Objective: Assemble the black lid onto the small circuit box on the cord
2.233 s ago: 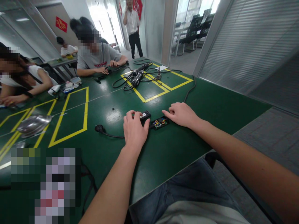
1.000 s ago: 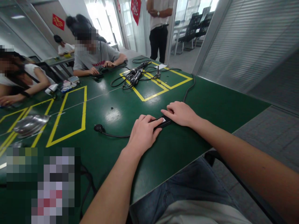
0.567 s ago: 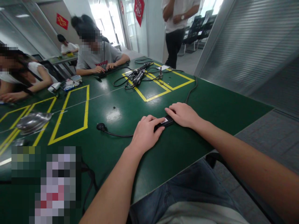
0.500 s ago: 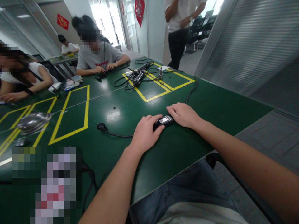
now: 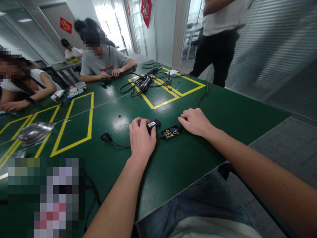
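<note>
The green tabletop [image 5: 173, 178] is spanned at centre frame by the left hand [image 5: 143, 137], its fingers curled and thumb apart, and, right of centre, by the right hand [image 5: 195, 121], its fingers bent close together; whether anything is pinched cannot be told. Between them an open adapter case [image 5: 170, 133] is seen. The labelled black cover [image 5: 153, 124] is held in the left hand; it is probably best gripped by its edges, the coils [image 5: 174, 132] left untouched.
</note>
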A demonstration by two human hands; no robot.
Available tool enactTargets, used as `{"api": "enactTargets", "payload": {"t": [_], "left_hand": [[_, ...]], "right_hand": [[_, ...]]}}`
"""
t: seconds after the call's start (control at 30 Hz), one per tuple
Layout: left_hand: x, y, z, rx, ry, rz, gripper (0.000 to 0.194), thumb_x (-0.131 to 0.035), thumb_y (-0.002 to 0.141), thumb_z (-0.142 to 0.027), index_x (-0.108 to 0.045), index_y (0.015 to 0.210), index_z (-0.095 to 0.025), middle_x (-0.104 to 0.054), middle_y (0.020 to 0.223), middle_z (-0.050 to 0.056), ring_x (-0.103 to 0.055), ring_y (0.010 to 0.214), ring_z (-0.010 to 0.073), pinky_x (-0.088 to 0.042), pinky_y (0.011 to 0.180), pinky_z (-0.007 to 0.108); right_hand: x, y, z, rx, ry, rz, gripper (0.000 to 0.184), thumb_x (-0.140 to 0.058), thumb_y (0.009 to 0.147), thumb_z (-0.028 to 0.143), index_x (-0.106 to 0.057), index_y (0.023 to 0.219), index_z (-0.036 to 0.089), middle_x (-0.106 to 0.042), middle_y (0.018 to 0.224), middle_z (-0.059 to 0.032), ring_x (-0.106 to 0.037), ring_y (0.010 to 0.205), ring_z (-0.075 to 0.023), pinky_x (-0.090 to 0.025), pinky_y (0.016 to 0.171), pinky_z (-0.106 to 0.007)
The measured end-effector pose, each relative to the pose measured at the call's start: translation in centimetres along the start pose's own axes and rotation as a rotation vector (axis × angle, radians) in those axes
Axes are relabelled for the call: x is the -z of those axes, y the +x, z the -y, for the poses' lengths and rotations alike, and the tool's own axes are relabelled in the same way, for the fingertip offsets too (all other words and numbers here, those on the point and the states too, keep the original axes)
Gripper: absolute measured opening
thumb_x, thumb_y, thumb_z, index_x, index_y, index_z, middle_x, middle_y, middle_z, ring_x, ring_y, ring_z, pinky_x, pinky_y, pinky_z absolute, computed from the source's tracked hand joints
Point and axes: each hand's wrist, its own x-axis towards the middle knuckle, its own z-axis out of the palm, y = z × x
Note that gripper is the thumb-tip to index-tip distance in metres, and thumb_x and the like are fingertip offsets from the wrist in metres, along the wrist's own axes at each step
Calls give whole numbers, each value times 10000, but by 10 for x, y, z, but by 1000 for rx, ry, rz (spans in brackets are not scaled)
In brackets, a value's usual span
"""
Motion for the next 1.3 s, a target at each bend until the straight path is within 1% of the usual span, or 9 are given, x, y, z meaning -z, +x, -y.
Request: {"api": "enactTargets", "payload": {"t": [0.03,0.13,0.23,0.43,0.6,0.8,0.97,1.1,1.3], "left_hand": [[1,-1,-2,-17,26,1,111,-736,1011,-268,-801,1067,-199,-674,1325,142,-617,1221,333,-543,1085,488],[6,-3,-8,-74,129,100,353,-614,1097,-365,-859,891,-216,-691,1194,128,-606,1155,333,-554,990,481],[10,-3,-14,-118,239,202,468,-525,1140,-399,-905,920,-238,-703,1144,130,-596,1147,342,-547,934,484],[11,-5,-18,-133,360,286,492,-518,1142,-465,-919,1015,-209,-673,1082,158,-591,1148,355,-542,928,476],[12,-5,-21,-125,358,282,507,-511,1146,-470,-914,997,-200,-662,1037,146,-596,1134,346,-540,934,466],[10,-3,-19,-79,237,220,499,-520,1142,-417,-887,879,-203,-641,954,119,-606,1038,317,-558,926,464],[4,-4,-11,-120,193,204,486,-565,1116,-432,-861,788,-229,-617,913,118,-597,1020,328,-572,907,474],[1,-4,-8,-134,222,227,494,-556,1122,-443,-871,812,-222,-618,920,122,-592,1020,328,-569,913,472],[2,-3,-12,-108,287,250,497,-564,1119,-491,-888,862,-215,-633,968,147,-597,1070,364,-561,888,486]], "right_hand": [[0,0,0,2,-2,1,486,-411,1079,317,-621,652,216,-743,841,-100,-622,866,-262,-317,784,-404],[-1,1,1,10,-15,4,524,-393,1099,338,-655,662,212,-746,849,-102,-621,870,-261,-316,785,-401],[-1,1,3,12,-35,7,518,-422,1094,336,-687,668,207,-758,867,-109,-618,864,-260,-311,774,-397],[0,1,6,-11,-82,5,570,-411,1114,381,-727,669,214,-777,850,-119,-631,858,-267,-315,760,-399],[1,0,8,-44,-110,-11,604,-428,1116,428,-706,623,216,-778,829,-130,-638,849,-275,-311,753,-410],[2,-1,5,-32,-61,-43,617,-369,1131,400,-719,660,213,-750,795,-118,-627,812,-266,-321,755,-409],[0,0,3,-13,-53,-44,612,-387,1118,418,-674,614,223,-743,773,-113,-612,781,-264,-329,737,-409],[-3,1,2,-15,-55,-44,606,-430,1097,460,-636,576,232,-751,766,-108,-620,792,-267,-343,738,-408],[-5,2,3,-52,-53,-43,595,-481,1069,505,-630,558,238,-749,769,-110,-650,831,-284,-367,766,-414]]}}
